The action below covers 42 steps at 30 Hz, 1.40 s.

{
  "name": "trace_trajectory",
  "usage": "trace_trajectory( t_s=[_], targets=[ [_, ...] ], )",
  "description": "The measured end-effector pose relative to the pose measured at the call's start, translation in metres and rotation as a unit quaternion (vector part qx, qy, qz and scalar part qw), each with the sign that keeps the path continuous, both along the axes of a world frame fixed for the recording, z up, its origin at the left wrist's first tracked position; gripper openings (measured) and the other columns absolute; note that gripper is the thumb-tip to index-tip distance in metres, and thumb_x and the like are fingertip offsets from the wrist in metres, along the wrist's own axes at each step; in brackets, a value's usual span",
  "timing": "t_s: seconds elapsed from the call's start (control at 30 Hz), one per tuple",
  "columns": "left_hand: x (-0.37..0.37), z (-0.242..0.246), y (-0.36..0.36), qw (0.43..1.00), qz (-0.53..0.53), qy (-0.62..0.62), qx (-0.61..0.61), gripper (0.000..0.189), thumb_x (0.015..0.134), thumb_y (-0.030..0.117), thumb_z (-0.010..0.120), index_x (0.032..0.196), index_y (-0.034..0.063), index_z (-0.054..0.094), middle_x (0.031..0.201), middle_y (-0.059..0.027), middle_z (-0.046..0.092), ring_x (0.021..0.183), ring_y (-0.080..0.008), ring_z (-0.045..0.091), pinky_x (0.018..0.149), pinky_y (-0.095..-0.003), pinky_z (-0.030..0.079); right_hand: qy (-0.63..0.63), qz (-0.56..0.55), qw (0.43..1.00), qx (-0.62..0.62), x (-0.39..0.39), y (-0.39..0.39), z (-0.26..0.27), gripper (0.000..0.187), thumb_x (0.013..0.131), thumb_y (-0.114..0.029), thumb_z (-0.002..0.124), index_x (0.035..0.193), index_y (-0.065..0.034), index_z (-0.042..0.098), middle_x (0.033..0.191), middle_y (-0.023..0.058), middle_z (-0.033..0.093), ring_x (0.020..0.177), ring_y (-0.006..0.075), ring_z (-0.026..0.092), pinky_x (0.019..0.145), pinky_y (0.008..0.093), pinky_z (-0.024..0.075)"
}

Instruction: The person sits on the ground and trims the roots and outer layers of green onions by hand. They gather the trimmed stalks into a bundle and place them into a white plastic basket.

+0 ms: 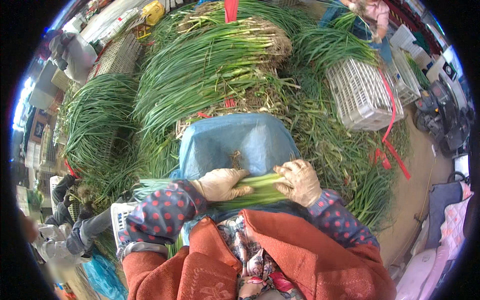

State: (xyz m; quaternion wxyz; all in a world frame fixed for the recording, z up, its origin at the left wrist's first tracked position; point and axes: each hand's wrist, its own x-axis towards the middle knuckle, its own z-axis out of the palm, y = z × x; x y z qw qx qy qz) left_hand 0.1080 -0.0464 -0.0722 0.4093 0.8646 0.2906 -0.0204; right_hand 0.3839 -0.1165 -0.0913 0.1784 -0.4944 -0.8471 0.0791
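Observation:
Across my lap, in front of a blue plastic sheet point(240, 140), lies a bunch of green onions point(262, 187). My left hand point(221, 184), in a soiled pale glove, grips the bunch toward its leafy side. The glove on my right hand point(299, 183) is also dirty, and its fingers close on the pale stem ends of the same bunch. Green leaves extend past my left forearm. Just beyond the sheet, a large pile of green onions point(210, 56) has its roots toward the right.
At the right, a white plastic crate point(362, 93) bears more onions, with red strap point(392, 97) hanging beside it. Loose leaves point(330, 146) cover the floor. Co-workers sit at left point(56, 240) and upper right point(377, 17). A scooter point(442, 112) stands far right.

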Motion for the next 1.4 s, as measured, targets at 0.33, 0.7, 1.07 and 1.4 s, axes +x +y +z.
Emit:
trace_trajectory(
  t_s=[0.33, 0.7, 1.07, 1.4],
  targets=[
    [0.046, -0.022, 0.175, 0.928, 0.302, -0.211, 0.054, 0.026, 0.089, 0.022, 0.061, 0.101, 0.0007, 0.069, 0.088, -0.0207, 0.069, 0.084, -0.0362, 0.067, 0.075, -0.0406, 0.053, 0.154, -0.082, 0.970, -0.170, 0.045, 0.127, 0.006, 0.032, 0.086, -0.029, 0.067, 0.114, -0.0122, 0.068, 0.112, 0.0103, 0.067, 0.105, 0.0258, 0.064, 0.092, 0.0347, 0.0507],
    [0.051, -0.084, 0.212, 0.905, 0.361, -0.106, 0.199, 0.014, 0.085, 0.018, 0.061, 0.087, 0.0058, 0.069, 0.080, -0.0153, 0.066, 0.078, -0.0367, 0.064, 0.069, -0.0444, 0.051, -0.119, -0.092, 0.987, -0.060, -0.023, 0.362, -0.099, 0.053, 0.090, -0.031, 0.056, 0.140, -0.0143, 0.047, 0.140, 0.0096, 0.049, 0.128, 0.0296, 0.047, 0.108, 0.0437, 0.0368],
    [0.044, -0.081, 0.222, 0.852, 0.377, -0.103, 0.348, 0.014, 0.085, 0.011, 0.063, 0.097, 0.0102, 0.069, 0.091, -0.0096, 0.065, 0.086, -0.0320, 0.061, 0.076, -0.0415, 0.049, -0.059, -0.001, 0.998, -0.016, -0.016, 0.294, -0.093, 0.031, 0.075, -0.033, 0.074, 0.103, -0.0180, 0.071, 0.103, 0.0006, 0.063, 0.104, 0.0233, 0.057, 0.092, 0.0404, 0.0410],
    [0.036, -0.064, 0.212, 0.925, 0.278, -0.148, 0.215, 0.023, 0.082, 0.027, 0.071, 0.096, 0.0084, 0.073, 0.088, -0.0071, 0.069, 0.087, -0.0311, 0.061, 0.077, -0.0431, 0.048, 0.012, 0.016, 0.982, 0.188, -0.003, 0.279, -0.050, 0.026, 0.076, -0.027, 0.072, 0.100, -0.0180, 0.068, 0.102, -0.0009, 0.064, 0.102, 0.0215, 0.058, 0.096, 0.0433, 0.0381]
  ],
)
